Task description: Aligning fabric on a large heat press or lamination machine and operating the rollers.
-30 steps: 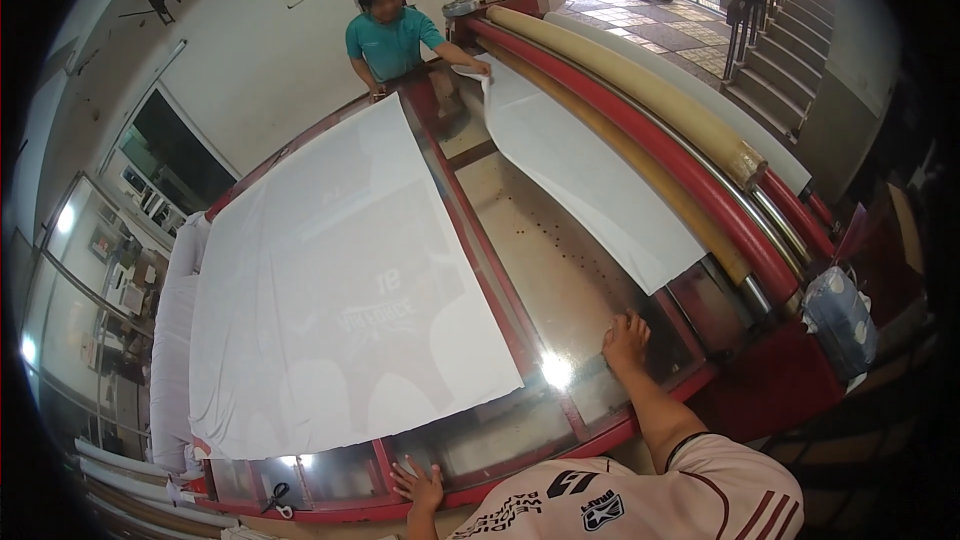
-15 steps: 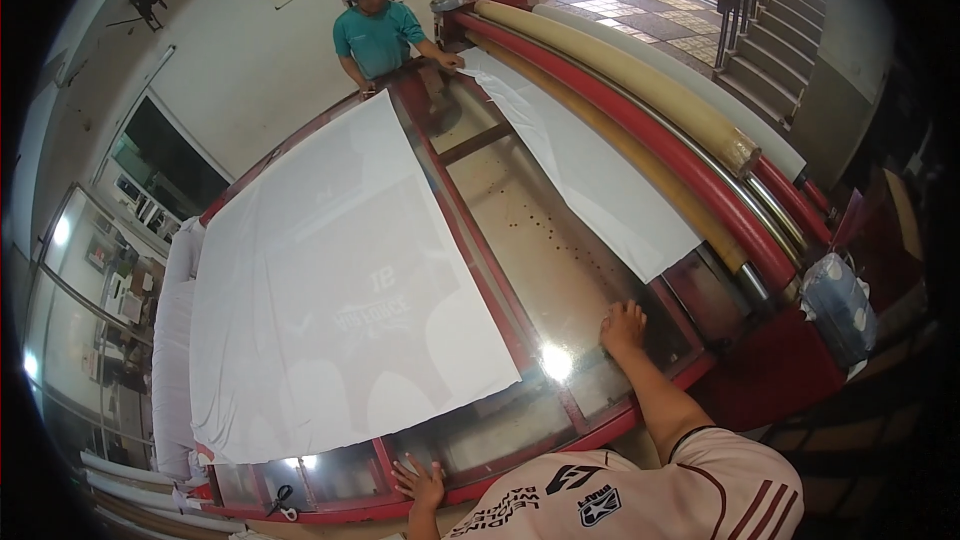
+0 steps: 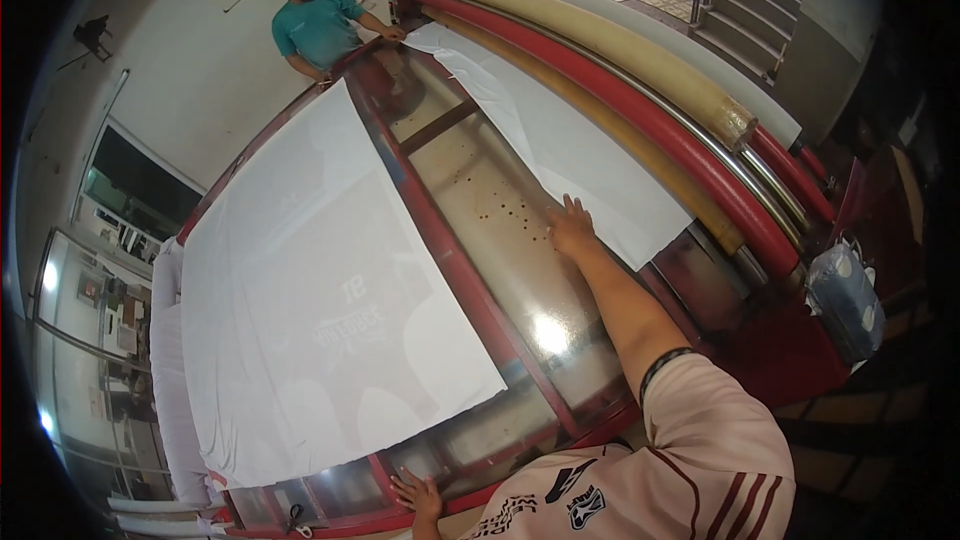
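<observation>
My right hand [image 3: 572,227] reaches far across the red-framed, glass-like table [image 3: 440,165], fingers spread, at the near edge of a white fabric strip [image 3: 600,165]. Whether the fingertips press on the strip or just beside it, I cannot tell. My left hand [image 3: 418,496] lies open on the table's front red rim, holding nothing. A wide white sheet [image 3: 290,300] with a faint printed pattern covers the left part of the table. Black-handled scissors [image 3: 295,516] lie near the front edge, left of my left hand.
At the far end a person in a teal shirt [image 3: 318,28] has one hand at the strip's far end and the other near the sheet's corner. Long rollers, red [image 3: 640,120] and cream [image 3: 600,52], run along the right. A plastic-wrapped bundle [image 3: 845,300] sits at the near right.
My right hand has moved forward from the bare table surface to the strip's edge. My left hand stays on the rim. The view has shifted a little.
</observation>
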`<state>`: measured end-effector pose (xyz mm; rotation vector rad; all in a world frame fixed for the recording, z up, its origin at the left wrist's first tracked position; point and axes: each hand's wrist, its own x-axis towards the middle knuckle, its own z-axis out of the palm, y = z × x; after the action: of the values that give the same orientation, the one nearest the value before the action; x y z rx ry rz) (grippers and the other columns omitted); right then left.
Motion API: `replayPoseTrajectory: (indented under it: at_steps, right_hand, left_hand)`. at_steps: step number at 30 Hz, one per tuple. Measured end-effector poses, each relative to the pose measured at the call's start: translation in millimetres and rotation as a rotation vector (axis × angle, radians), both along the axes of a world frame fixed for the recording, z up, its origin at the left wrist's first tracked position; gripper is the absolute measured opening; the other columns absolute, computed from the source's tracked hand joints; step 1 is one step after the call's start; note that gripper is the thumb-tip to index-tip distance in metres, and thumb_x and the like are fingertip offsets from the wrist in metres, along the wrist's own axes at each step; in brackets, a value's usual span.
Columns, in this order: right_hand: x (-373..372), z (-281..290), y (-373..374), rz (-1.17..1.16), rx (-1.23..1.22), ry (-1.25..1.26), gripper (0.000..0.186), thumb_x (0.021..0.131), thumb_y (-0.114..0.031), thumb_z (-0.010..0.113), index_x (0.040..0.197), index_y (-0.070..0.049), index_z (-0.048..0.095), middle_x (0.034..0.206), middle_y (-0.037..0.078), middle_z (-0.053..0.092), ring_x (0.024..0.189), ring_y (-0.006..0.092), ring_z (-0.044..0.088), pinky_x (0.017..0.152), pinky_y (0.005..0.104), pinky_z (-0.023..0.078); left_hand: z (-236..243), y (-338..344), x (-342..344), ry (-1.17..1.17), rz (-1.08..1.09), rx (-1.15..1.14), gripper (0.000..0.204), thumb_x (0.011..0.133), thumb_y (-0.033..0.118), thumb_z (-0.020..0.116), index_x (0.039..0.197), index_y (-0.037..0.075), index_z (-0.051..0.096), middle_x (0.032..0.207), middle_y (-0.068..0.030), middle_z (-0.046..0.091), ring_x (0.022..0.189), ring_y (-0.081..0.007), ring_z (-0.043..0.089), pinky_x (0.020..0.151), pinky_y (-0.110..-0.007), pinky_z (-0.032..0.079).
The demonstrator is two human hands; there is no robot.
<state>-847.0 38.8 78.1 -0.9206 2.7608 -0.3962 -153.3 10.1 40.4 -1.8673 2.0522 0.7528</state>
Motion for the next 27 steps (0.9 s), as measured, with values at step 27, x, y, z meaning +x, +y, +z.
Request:
replayPoseTrajectory:
  at_steps: [27]
  right_hand:
    - [-43, -3, 122, -0.312, 0.038, -0.154, 0.038, 0.092, -0.029, 0.07, 0.118, -0.002, 0.07, 0.131, 0.026, 0.062, 0.122, 0.0419, 0.06, 0.104, 0.0467, 0.048]
  left_hand:
    - [-8, 3, 3, -0.003, 0.004, -0.039, 0.083, 0.104, 0.06, 0.033, 0.165, 0.013, -0.001, 0.168, -0.0239, -0.018, 0.153, -0.0491, -0.018, 0.116, -0.072, -0.006]
